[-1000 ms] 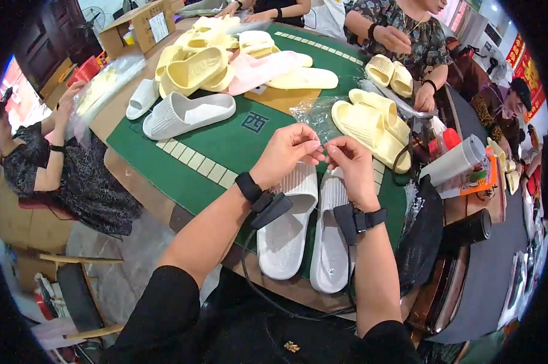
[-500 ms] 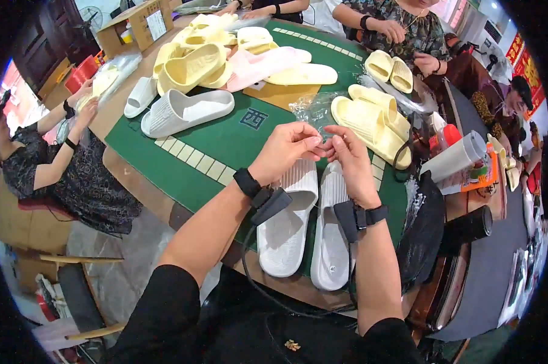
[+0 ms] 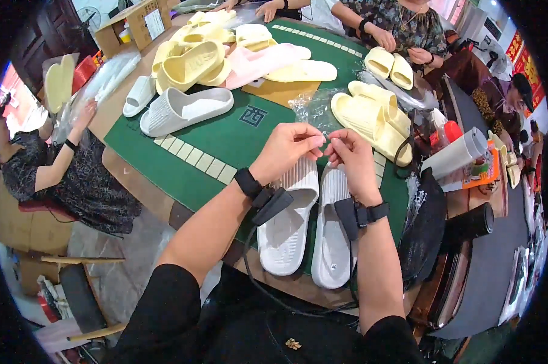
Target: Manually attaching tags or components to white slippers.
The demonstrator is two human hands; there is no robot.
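Note:
My left hand (image 3: 289, 149) and my right hand (image 3: 354, 162) meet above the toe ends of a pair of slippers, fingertips pinched close together. Something tiny and pale seems to lie between them, too small to name. Beneath my hands sit a left grey slipper (image 3: 281, 246) and a right grey slipper (image 3: 330, 261), side by side with heels toward me; my hands partly cover their straps. Just beyond, a crumpled clear plastic bag (image 3: 313, 108) rests beside a pair of cream slippers (image 3: 362, 121).
On the green table mat (image 3: 159, 159) lie another grey slipper (image 3: 186, 112) and a heap of yellow slippers (image 3: 192, 67). A pale tumbler (image 3: 456, 155) and a black bag (image 3: 422, 230) are at the right. Co-workers sit around; one at left holds bagged cream slippers (image 3: 59, 85).
My fingertips have drawn slightly apart, the right hand tilting a little. The co-worker at left has raised a pair of cream slippers beside a clear bag. The far-right co-worker's hands have lowered.

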